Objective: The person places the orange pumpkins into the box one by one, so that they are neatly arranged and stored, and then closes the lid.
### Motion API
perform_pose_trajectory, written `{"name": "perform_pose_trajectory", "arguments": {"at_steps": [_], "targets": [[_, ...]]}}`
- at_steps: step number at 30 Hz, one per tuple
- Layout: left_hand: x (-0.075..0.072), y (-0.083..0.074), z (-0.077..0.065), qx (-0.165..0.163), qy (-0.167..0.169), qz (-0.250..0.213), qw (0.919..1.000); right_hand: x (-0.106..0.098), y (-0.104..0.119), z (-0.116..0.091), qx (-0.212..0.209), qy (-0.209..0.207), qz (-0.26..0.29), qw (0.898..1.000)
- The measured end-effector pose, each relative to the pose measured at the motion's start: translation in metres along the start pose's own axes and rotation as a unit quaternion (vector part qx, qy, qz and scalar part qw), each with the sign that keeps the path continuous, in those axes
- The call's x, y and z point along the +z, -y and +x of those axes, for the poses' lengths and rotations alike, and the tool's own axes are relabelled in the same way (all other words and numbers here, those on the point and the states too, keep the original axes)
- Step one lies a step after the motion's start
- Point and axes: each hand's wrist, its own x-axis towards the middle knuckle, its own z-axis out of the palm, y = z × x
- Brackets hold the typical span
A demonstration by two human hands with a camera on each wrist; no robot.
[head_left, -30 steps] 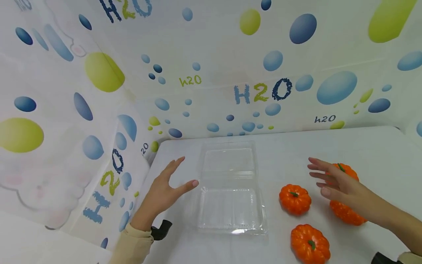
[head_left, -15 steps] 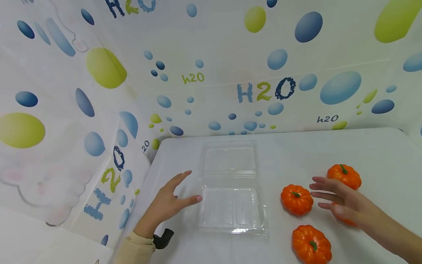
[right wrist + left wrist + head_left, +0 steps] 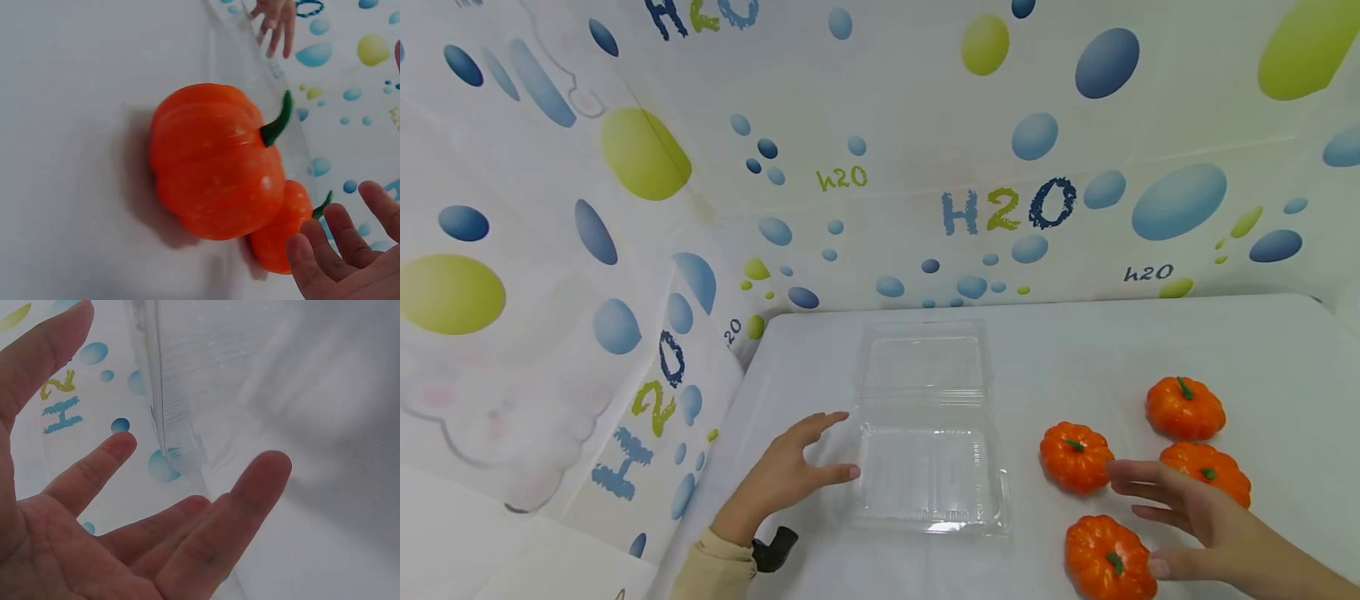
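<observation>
A clear plastic clamshell box (image 3: 917, 475) lies unfolded on the white table, its lid half (image 3: 923, 358) toward the back. Beside its left edge my left hand (image 3: 782, 477) is spread, thumb tip right at the rim, holding nothing. Several orange toy pumpkins with green stems lie right of the box. My right hand (image 3: 1202, 527) reaches in among them with fingers apart. Its thumb tip overlaps the edge of the front pumpkin (image 3: 1107, 554), and its fingertips come close to the left pumpkin (image 3: 1073, 457). In the right wrist view the nearer pumpkin (image 3: 215, 162) sits beyond the fingers.
Another pumpkin (image 3: 1184, 408) lies at the back right, and one more pumpkin (image 3: 1210, 468) is partly covered by my right hand. A white curtain (image 3: 880, 167) printed with bubbles and lettering hangs behind the table (image 3: 1285, 367) and down its left side.
My right hand has come down and toward me, from over the back pumpkins to beside the front one. My left hand has lowered slightly toward the box. Pumpkins and box stay put.
</observation>
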Motion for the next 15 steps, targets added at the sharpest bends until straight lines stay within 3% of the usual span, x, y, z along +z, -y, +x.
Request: {"name": "perform_pose_trajectory", "arguments": {"at_steps": [4, 7, 12, 15], "targets": [[0.003, 0.002, 0.000, 0.012, 0.008, -0.017, 0.9997, 0.007, -0.007, -0.003, 0.077, -0.006, -0.012, 0.997], [0.006, 0.002, 0.001, 0.009, 0.014, -0.026, 0.9995, 0.011, -0.011, -0.004, 0.109, -0.003, -0.016, 0.994], [0.011, 0.002, 0.002, -0.012, 0.019, -0.035, 0.9991, 0.019, -0.018, -0.003, 0.112, 0.003, -0.057, 0.992], [0.014, 0.003, 0.002, -0.016, 0.018, -0.040, 0.9989, 0.023, -0.020, -0.003, 0.079, 0.007, -0.121, 0.989]]}}
